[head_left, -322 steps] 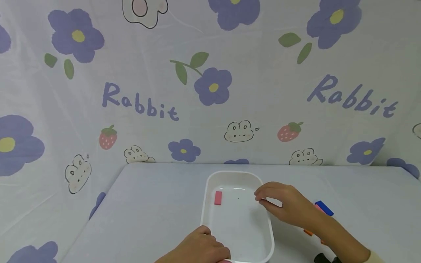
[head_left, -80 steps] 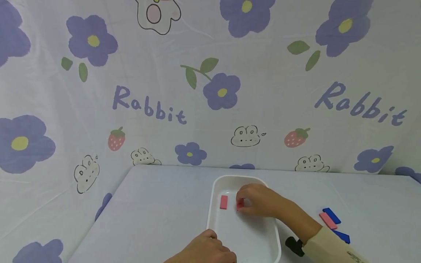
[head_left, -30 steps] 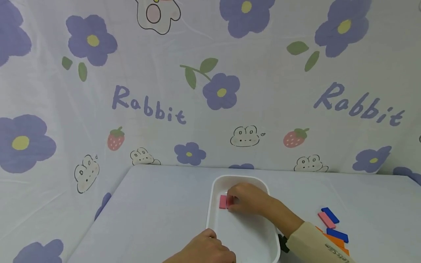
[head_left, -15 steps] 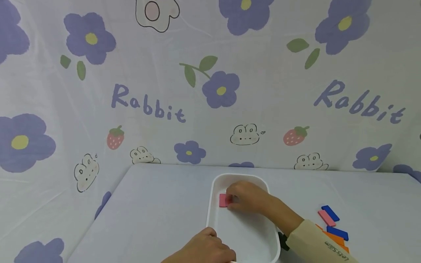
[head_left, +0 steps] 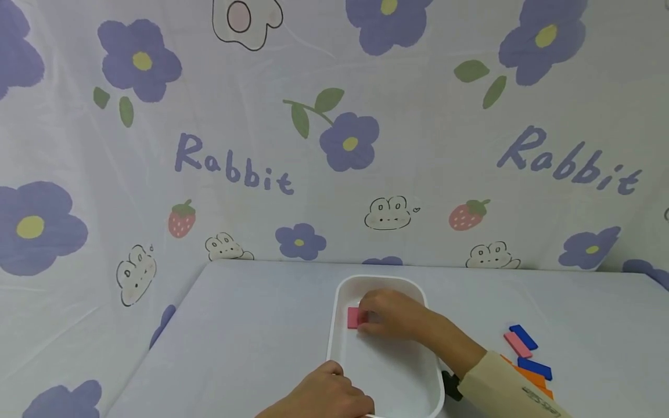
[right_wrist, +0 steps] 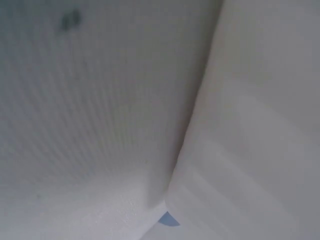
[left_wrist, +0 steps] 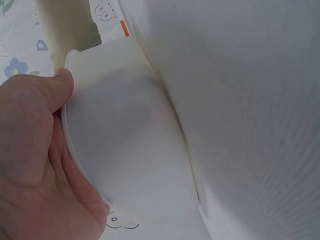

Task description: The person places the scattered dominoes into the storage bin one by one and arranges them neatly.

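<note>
Head view: the right hand [head_left: 394,313] reaches into the white tray [head_left: 384,380], its grip clamped on a held pink block [head_left: 363,319], thumb and fingertips pinching it and partly covering it. Just left of it, near the tray's far left corner, sits 1 uncovered pink block [head_left: 352,317]; whether the 2 touch is too small to tell. The left hand [head_left: 324,392] has its grip clamped on the tray's near edge; the left wrist view shows the thumb at the rim and the fingers against the outer wall. Right of the tray, on the pale bench [head_left: 251,325], 1 outlying pink block [head_left: 518,345] lies beside a blue block [head_left: 524,337]. Nearer, a second blue block [head_left: 535,368] lies by orange pieces [head_left: 533,377], partly hidden by the beige sleeve [head_left: 504,386]. Behind, a cloth [head_left: 418,116] bears purple flowers and "Rabbit" printed 2 times.
</note>
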Tool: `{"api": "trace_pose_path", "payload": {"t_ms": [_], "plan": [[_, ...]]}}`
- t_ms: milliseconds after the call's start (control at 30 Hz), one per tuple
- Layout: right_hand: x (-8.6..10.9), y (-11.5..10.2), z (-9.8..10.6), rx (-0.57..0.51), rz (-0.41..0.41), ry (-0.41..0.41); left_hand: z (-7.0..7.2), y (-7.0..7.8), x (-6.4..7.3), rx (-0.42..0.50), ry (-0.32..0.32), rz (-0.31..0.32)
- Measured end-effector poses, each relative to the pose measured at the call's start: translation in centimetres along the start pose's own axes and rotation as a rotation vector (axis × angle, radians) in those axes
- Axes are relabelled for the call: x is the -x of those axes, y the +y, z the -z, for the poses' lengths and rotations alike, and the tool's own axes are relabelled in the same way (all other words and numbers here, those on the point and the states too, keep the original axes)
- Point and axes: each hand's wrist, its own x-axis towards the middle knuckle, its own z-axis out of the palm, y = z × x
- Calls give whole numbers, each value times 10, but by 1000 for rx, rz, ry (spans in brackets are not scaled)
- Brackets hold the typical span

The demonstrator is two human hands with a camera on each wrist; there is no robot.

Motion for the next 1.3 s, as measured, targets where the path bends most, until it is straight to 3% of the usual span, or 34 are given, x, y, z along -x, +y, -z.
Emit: {"api": "trace_pose_path", "payload": {"t_ms": [100, 333, 633, 733, 867, 1133, 1300], "plan": [[3, -2, 3, -9, 4, -3, 0, 0, 0, 17, -25, 5], [24, -6, 19, -86, -46, 25, -3, 1, -2, 51, -4, 11], [61, 4, 33, -51, -122, 106, 2, 1, -5, 171, -190, 115], [71, 2, 40, -37, -155, 123, 3, 1, -6, 180, -217, 133], [86, -1, 50, -13, -207, 127, 3, 1, -5, 157, -179, 114], [117, 4, 68, 36, -230, 175, -1, 3, -2, 97, -54, 61], [132, 11, 81, 70, -284, 167, -2, 2, 0, 73, -48, 52]]}}
